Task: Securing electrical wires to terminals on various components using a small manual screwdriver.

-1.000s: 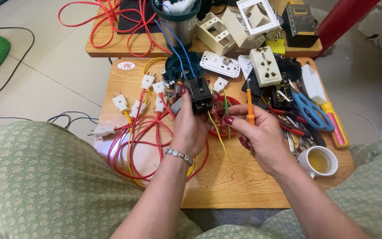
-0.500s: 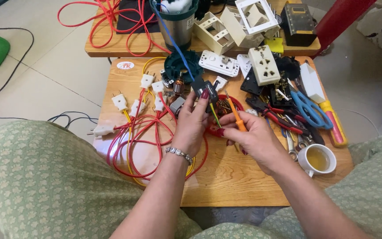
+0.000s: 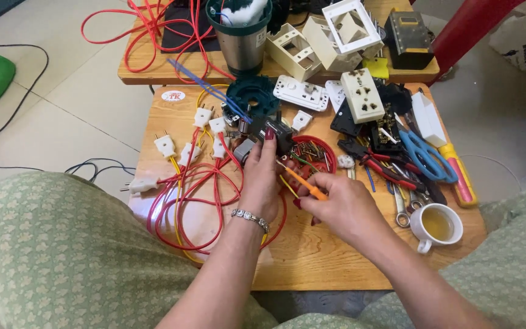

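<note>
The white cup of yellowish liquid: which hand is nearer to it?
Right. The right hand sits just left of the cup; the left hand is farther left, by the red wires.

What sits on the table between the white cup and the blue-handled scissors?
In the head view, metal wrenches and dark-handled pliers lie between the cup and the scissors.
</note>
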